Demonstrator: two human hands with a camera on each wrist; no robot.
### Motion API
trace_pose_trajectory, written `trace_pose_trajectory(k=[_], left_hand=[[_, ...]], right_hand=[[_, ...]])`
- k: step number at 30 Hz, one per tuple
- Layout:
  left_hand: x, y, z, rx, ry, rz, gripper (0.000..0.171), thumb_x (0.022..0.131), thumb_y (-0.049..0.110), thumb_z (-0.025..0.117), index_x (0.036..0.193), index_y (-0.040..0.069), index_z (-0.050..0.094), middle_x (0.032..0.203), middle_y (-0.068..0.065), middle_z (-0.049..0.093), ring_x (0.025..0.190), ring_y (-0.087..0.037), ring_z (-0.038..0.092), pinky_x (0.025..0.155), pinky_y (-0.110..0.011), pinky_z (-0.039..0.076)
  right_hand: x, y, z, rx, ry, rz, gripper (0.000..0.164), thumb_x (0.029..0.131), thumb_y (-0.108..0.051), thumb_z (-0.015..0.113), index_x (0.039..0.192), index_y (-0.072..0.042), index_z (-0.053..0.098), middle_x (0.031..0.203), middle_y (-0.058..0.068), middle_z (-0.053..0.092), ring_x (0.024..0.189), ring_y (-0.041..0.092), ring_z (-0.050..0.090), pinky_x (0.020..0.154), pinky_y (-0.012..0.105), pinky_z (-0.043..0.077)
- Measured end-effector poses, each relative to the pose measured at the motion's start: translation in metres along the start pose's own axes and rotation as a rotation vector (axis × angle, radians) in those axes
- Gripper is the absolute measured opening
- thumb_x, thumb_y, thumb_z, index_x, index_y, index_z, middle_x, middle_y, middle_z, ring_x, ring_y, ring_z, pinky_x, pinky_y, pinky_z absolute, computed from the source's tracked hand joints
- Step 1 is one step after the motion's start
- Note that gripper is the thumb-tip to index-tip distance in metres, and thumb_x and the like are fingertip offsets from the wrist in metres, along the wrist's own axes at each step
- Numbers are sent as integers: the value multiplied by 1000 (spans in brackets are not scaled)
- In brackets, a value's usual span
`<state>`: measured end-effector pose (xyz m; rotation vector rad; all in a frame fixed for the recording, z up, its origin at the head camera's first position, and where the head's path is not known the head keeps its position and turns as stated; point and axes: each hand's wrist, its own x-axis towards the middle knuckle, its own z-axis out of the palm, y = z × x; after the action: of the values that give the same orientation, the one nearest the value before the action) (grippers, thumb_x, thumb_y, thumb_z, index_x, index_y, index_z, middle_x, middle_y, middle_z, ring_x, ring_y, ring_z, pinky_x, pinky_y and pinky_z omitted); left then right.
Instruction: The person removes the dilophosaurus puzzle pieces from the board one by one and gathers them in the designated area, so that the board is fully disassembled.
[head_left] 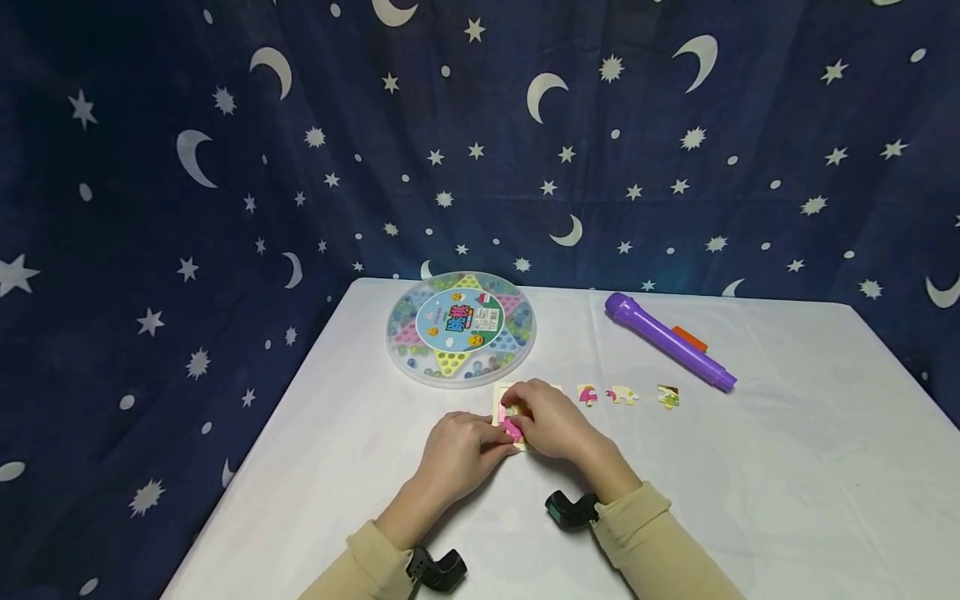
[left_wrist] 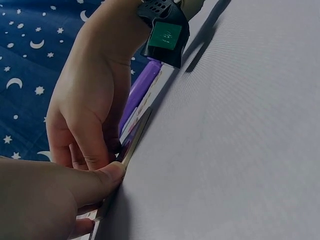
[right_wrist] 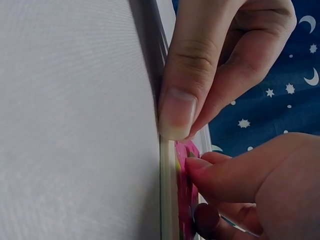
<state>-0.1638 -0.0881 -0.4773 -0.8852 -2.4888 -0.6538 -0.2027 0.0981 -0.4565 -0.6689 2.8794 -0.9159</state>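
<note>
Both hands meet at a small framed jigsaw puzzle (head_left: 497,403) on the white table. My left hand (head_left: 459,454) grips the near left corner of its pale frame, the thumb along the edge in the left wrist view. The right hand (head_left: 557,423) reaches over the puzzle, its curled thumb and fingertips on a pink puzzle piece (head_left: 512,430). In the right wrist view, the pink printed surface (right_wrist: 185,195) shows beside the frame's rim, under the right fingertips. Much of the puzzle's picture is hidden by the hands.
Loose puzzle pieces, one pink (head_left: 587,395), one pale (head_left: 623,395) and one green (head_left: 668,396), lie right of the frame. Behind are a round Chinese checkers set (head_left: 459,320) with marbles, a purple toy microphone (head_left: 670,341) and an orange object (head_left: 690,337). A starry curtain (head_left: 480,133) hangs behind.
</note>
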Motion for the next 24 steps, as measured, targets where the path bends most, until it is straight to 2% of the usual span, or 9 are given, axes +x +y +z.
trace_pose_trajectory(k=[4, 6, 15, 19, 24], left_hand=[[1, 0, 0, 5, -2, 0, 8, 81, 33, 88, 81, 27, 83, 80, 12, 74, 75, -11, 69, 76, -38, 53], [1, 0, 0, 9, -5, -2, 9, 81, 34, 88, 80, 26, 83, 80, 12, 74, 75, -11, 69, 75, -37, 53], [2, 1, 0, 21, -8, 2, 10, 82, 35, 88, 80, 26, 83, 77, 12, 74, 73, -9, 68, 75, -36, 53], [2, 0, 0, 14, -4, 6, 10, 81, 35, 88, 80, 26, 83, 77, 12, 73, 73, -9, 68, 75, -36, 52], [1, -1, 1, 8, 0, 9, 9, 81, 35, 88, 81, 26, 84, 78, 12, 74, 74, -9, 68, 76, -36, 52]], right_hand=[[-2, 0, -1, -22, -6, -19, 30, 93, -7, 73, 123, -9, 71, 113, 7, 66, 101, 23, 62, 94, 45, 50], [-3, 0, -2, -32, -8, -28, 32, 93, -6, 72, 125, -9, 70, 113, 8, 65, 101, 24, 63, 94, 46, 51], [-3, 0, -5, -17, 5, -34, 28, 92, -3, 72, 118, -13, 73, 107, 4, 64, 93, 21, 60, 88, 43, 51], [-2, -1, -6, 10, 11, -26, 27, 90, -4, 75, 116, -14, 72, 101, 0, 65, 89, 19, 57, 85, 42, 50], [-1, 0, -6, 45, 1, -15, 24, 90, -6, 75, 111, -17, 71, 81, -5, 59, 75, 16, 53, 73, 38, 47]])
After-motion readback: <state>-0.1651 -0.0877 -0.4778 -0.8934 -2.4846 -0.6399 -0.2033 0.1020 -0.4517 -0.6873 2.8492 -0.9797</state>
